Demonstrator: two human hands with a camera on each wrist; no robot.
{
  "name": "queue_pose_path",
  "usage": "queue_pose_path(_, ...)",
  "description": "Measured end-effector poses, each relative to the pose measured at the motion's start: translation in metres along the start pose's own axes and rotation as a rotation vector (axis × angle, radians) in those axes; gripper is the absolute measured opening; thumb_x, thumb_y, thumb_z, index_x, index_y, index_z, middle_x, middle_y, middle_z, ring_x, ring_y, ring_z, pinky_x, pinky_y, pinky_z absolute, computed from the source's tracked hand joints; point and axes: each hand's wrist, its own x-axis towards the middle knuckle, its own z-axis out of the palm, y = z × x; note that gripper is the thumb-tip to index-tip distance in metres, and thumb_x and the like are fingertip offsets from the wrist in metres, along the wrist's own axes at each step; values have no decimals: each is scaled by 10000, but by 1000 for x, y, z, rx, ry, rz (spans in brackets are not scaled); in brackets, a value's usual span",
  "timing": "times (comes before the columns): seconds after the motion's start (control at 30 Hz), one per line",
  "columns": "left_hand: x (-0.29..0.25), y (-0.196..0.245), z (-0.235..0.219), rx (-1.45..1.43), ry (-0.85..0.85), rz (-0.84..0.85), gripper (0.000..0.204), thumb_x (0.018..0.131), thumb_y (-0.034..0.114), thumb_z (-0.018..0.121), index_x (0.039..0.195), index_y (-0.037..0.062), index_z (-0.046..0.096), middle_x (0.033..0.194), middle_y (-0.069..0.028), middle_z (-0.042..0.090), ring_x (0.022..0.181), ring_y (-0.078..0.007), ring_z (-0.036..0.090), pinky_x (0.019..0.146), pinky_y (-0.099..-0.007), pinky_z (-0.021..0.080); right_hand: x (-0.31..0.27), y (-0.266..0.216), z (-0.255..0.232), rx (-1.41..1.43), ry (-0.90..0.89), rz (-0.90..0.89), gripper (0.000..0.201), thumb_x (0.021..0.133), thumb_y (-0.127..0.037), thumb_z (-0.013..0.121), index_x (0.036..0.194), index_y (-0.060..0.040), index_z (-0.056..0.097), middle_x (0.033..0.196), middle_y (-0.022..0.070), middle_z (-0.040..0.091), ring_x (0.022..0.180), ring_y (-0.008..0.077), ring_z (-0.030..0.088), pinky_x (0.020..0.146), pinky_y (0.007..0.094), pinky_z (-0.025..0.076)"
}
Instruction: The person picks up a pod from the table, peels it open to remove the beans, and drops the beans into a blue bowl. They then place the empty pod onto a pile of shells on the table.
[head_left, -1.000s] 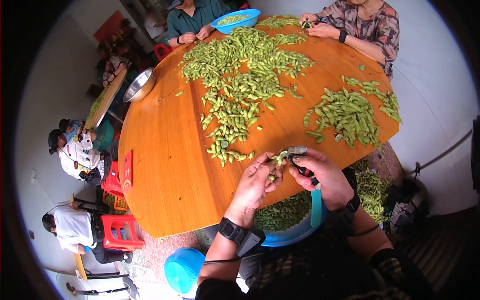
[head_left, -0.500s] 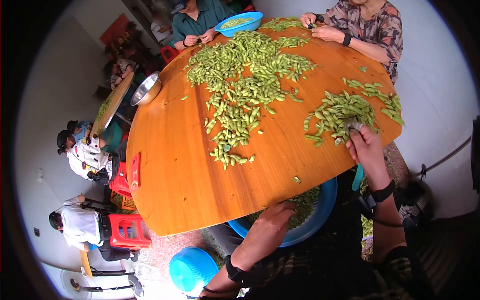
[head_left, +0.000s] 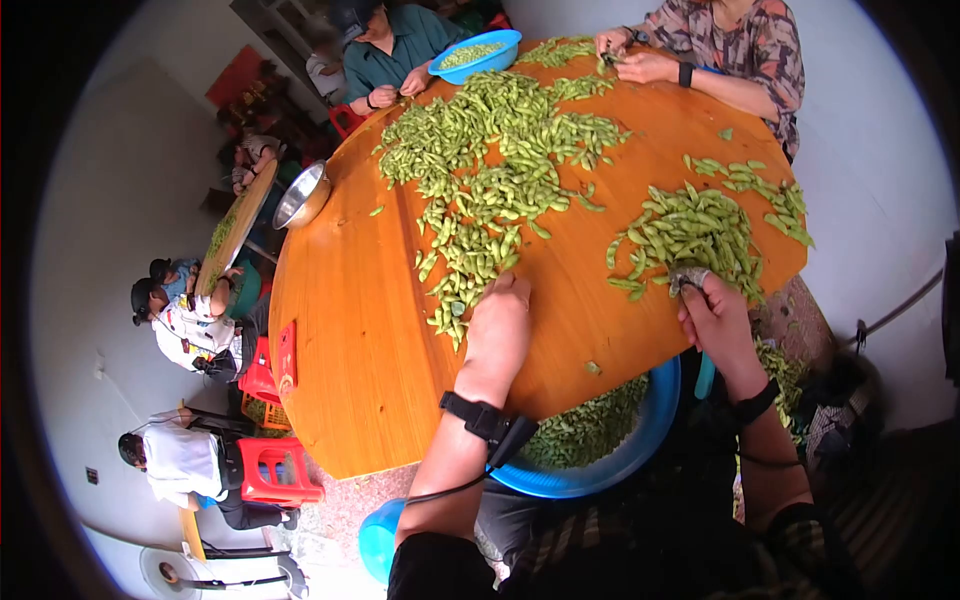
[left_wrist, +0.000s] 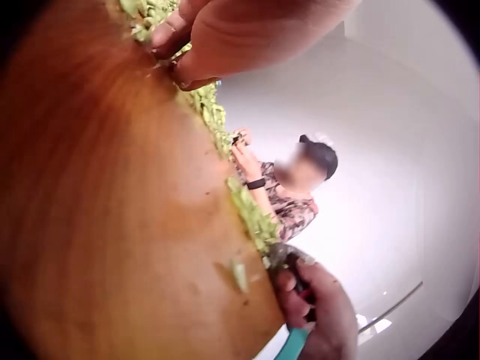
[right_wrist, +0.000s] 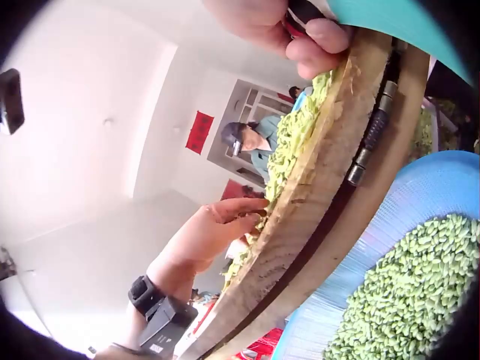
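Note:
My left hand (head_left: 499, 325) reaches onto the near end of a long heap of green soybean pods (head_left: 478, 240). In the right wrist view its thumb and fingers stand parted at the pods. My right hand (head_left: 722, 325) grips a hand tool with a teal handle (head_left: 706, 376) and dark parts between the fingers; the tool's working end is hidden. Grey wrapping (head_left: 688, 277) shows at that hand's fingertips, right at the edge of a smaller pod pile (head_left: 690, 230). Below the table edge, a blue basin (head_left: 665, 420) contains shelled green beans (right_wrist: 409, 285).
The round wooden table (head_left: 350, 380) has a thick edge. A small pod scrap (head_left: 593, 368) lies near its front. Two people sit across, beside a blue bowl (head_left: 436, 68). A metal bowl (head_left: 303, 195) stands at the left rim. Red stools (head_left: 280, 470) are on the floor.
Both hands were together over the table edge, then parted. The left dipped to the basin and has now risen to the long heap. The right moved to the smaller pile with the tool.

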Motion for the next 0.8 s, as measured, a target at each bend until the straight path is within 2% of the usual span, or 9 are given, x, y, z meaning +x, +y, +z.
queue_pose_path(0.03,-8,6,-4,17,-88,-77,177,761,-61,547,924,-6,591,997,-175,591,947,-370,599,808,-434,529,0,0,0,8,8,7,139,980,-92,465,1007,-14,576,667,5,548,461,44,464,413,216,352)
queue_pose_path(0.1,-34,13,-9,37,-121,-64,214,754,-80,540,955,-20,583,982,-185,585,935,-363,593,811,-435,522,1,-1,0,19,13,12,135,980,-92,466,1003,-14,574,662,4,543,463,45,466,416,218,355)
queue_pose_path(0.17,-61,16,-12,-31,126,30,88,838,4,595,925,-2,610,927,-184,596,875,-381,592,755,-447,501,0,-2,2,9,28,20,128,981,-92,471,994,-12,570,664,4,536,473,47,464,428,222,363)
queue_pose_path(0.3,-97,27,-18,-187,204,-45,101,821,-46,597,912,-7,613,938,-170,602,840,-368,593,739,-421,501,-1,-2,2,38,23,17,127,981,-90,475,1000,-9,570,670,7,537,480,47,460,438,222,368)
queue_pose_path(0.4,-117,33,-20,-359,274,-207,139,809,-70,574,937,-16,586,929,-198,568,823,-393,560,733,-441,491,-1,-1,2,38,42,19,134,982,-95,477,1007,-5,573,670,10,543,476,45,455,436,220,365)
queue_pose_path(0.43,-120,29,-21,-355,274,-208,139,809,-70,574,937,-16,586,929,-198,568,823,-393,560,733,-441,491,-1,-1,2,42,39,18,134,982,-95,477,1007,-5,573,670,10,543,476,45,455,436,220,365)
queue_pose_path(0.53,-119,20,-27,-244,302,-385,131,820,-32,592,948,-31,569,906,-212,554,810,-420,552,716,-472,478,-1,2,2,25,41,5,134,984,-101,479,989,-5,571,664,9,545,466,46,455,431,220,360)
queue_pose_path(0.7,-100,1,-21,-138,301,-307,36,832,-6,589,865,-16,598,895,-206,568,798,-400,565,712,-460,486,0,2,2,22,53,1,135,985,-115,483,957,-13,567,666,9,553,448,46,465,417,219,351)
queue_pose_path(0.8,-106,26,-15,-370,217,-168,84,794,-40,621,863,7,624,837,-157,617,807,-333,626,710,-381,511,0,3,1,22,55,21,136,986,-117,482,963,-14,569,665,8,552,448,46,468,414,217,351)
